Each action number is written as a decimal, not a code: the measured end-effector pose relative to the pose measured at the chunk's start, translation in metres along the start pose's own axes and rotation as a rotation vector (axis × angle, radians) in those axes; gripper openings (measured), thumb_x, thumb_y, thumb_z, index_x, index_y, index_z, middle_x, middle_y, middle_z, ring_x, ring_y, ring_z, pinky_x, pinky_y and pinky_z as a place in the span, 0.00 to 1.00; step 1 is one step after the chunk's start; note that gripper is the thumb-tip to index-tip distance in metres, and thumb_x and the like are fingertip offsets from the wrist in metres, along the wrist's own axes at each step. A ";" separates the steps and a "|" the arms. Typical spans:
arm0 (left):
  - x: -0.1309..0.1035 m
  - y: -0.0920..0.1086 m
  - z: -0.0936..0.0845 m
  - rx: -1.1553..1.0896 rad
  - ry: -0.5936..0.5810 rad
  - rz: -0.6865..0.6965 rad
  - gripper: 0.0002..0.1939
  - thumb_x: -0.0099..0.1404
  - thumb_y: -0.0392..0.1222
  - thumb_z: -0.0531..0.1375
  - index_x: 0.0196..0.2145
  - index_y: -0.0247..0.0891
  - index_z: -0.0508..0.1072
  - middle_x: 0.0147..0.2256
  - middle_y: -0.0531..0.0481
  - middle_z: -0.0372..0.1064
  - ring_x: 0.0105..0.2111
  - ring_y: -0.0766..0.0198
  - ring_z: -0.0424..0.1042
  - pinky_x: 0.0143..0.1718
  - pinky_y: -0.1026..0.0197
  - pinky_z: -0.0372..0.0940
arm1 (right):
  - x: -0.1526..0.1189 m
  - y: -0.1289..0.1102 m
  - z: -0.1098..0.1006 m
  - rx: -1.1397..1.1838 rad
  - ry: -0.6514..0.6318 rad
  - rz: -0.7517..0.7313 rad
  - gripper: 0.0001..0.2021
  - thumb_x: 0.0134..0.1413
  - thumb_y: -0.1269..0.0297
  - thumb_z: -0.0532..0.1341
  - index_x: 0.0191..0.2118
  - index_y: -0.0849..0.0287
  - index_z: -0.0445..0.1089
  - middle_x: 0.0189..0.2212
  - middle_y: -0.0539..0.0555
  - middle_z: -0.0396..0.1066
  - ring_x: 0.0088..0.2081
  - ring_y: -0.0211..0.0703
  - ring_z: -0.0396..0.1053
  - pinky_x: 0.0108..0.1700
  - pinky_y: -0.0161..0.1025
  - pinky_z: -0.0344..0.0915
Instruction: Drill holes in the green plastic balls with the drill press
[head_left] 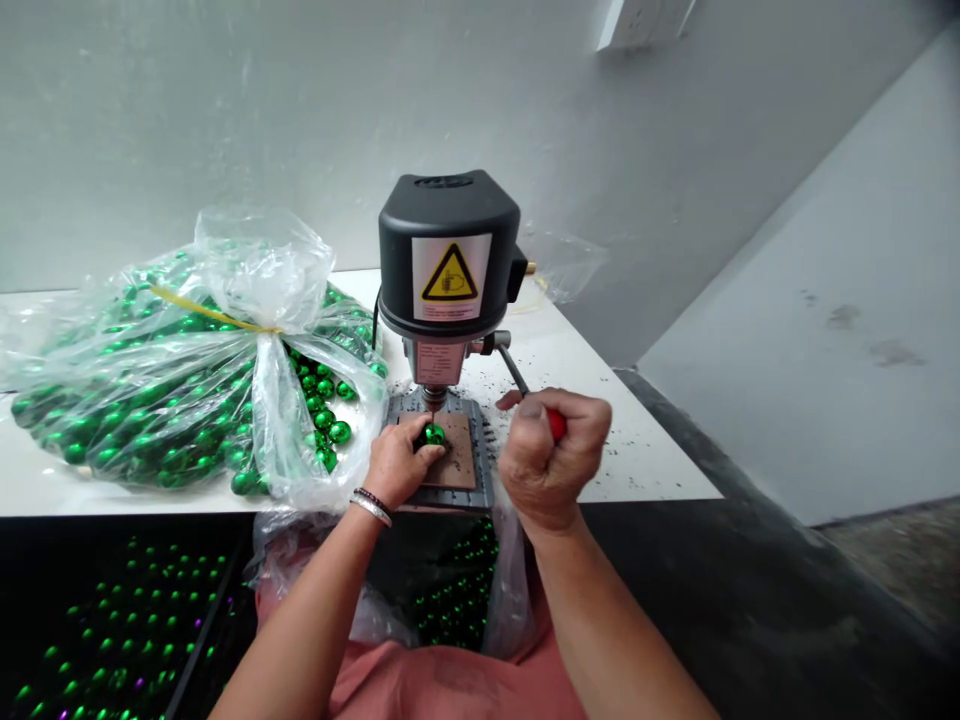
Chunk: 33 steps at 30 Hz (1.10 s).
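A black bench drill press (450,250) with a yellow warning label stands on the white table. Under its bit, a shiny green ball (434,434) rests on a brown board (457,465) over the grey metal base. My left hand (399,462) pinches that ball between thumb and fingers. The thin bit reaches down to the top of the ball. My right hand (553,455) is closed round the red knob (556,425) of the press lever (513,368), right of the base.
A large clear plastic bag (262,400) of green balls, with a yellow tie, lies on the table (645,450) at left. Dark shavings are scattered right of the press. More green balls show below the table edge, at lower left and in a bag at my lap.
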<state>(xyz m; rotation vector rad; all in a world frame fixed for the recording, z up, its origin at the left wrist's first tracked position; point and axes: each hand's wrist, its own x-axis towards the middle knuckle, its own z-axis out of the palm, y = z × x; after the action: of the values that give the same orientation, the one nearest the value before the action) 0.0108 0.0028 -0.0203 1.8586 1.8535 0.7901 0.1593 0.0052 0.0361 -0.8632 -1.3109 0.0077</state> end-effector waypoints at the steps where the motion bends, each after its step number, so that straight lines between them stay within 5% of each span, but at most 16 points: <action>1: 0.000 0.000 0.000 -0.025 0.003 0.001 0.21 0.55 0.42 0.61 0.48 0.37 0.71 0.46 0.44 0.72 0.46 0.55 0.69 0.49 0.55 0.60 | 0.010 -0.006 0.000 -0.027 0.008 -0.007 0.01 0.52 0.68 0.54 0.31 0.58 0.58 0.23 0.46 0.61 0.26 0.29 0.63 0.29 0.31 0.61; 8: -0.014 0.001 -0.003 -0.209 0.043 -0.063 0.20 0.52 0.39 0.62 0.44 0.36 0.72 0.37 0.49 0.73 0.37 0.60 0.71 0.40 0.59 0.65 | 0.072 -0.034 0.004 -0.120 -0.026 -0.006 0.08 0.52 0.65 0.53 0.25 0.58 0.56 0.17 0.44 0.54 0.19 0.26 0.53 0.23 0.29 0.52; 13: -0.040 0.006 -0.019 -0.131 -0.017 -0.029 0.21 0.52 0.40 0.62 0.46 0.37 0.71 0.40 0.46 0.72 0.39 0.59 0.70 0.42 0.57 0.64 | 0.070 -0.034 0.005 -0.056 -0.043 0.096 0.08 0.51 0.63 0.55 0.25 0.58 0.56 0.17 0.42 0.53 0.19 0.26 0.53 0.23 0.30 0.54; 19: -0.064 0.006 -0.032 -0.066 -0.168 0.177 0.29 0.53 0.46 0.63 0.53 0.38 0.66 0.47 0.43 0.69 0.47 0.56 0.67 0.49 0.54 0.62 | 0.067 -0.035 0.004 -0.049 -0.071 0.143 0.07 0.52 0.62 0.54 0.27 0.58 0.58 0.18 0.43 0.56 0.20 0.27 0.55 0.25 0.32 0.56; 25: -0.018 -0.034 -0.052 0.304 0.259 -0.040 0.21 0.61 0.41 0.53 0.51 0.32 0.67 0.49 0.38 0.67 0.52 0.54 0.63 0.55 0.53 0.56 | 0.067 -0.036 0.004 -0.050 -0.072 0.175 0.07 0.52 0.61 0.54 0.27 0.57 0.58 0.17 0.43 0.57 0.19 0.28 0.55 0.25 0.32 0.55; 29: 0.016 -0.061 -0.062 0.600 0.149 -0.260 0.27 0.59 0.46 0.53 0.53 0.30 0.65 0.48 0.33 0.65 0.50 0.48 0.64 0.50 0.50 0.58 | 0.067 -0.035 0.005 -0.039 -0.059 0.136 0.07 0.52 0.61 0.54 0.28 0.58 0.58 0.19 0.43 0.56 0.20 0.27 0.55 0.25 0.31 0.56; 33: 0.019 -0.067 -0.055 0.698 -0.024 -0.307 0.25 0.59 0.52 0.51 0.49 0.38 0.70 0.48 0.34 0.65 0.47 0.43 0.66 0.46 0.44 0.60 | 0.066 -0.034 0.005 -0.025 -0.044 0.120 0.07 0.52 0.62 0.54 0.27 0.58 0.58 0.19 0.43 0.56 0.20 0.26 0.55 0.24 0.29 0.56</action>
<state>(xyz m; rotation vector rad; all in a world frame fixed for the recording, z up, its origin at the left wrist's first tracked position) -0.0763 0.0184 -0.0188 1.8387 2.5263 -0.0031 0.1592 0.0146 0.1102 -0.9672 -1.3007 0.1051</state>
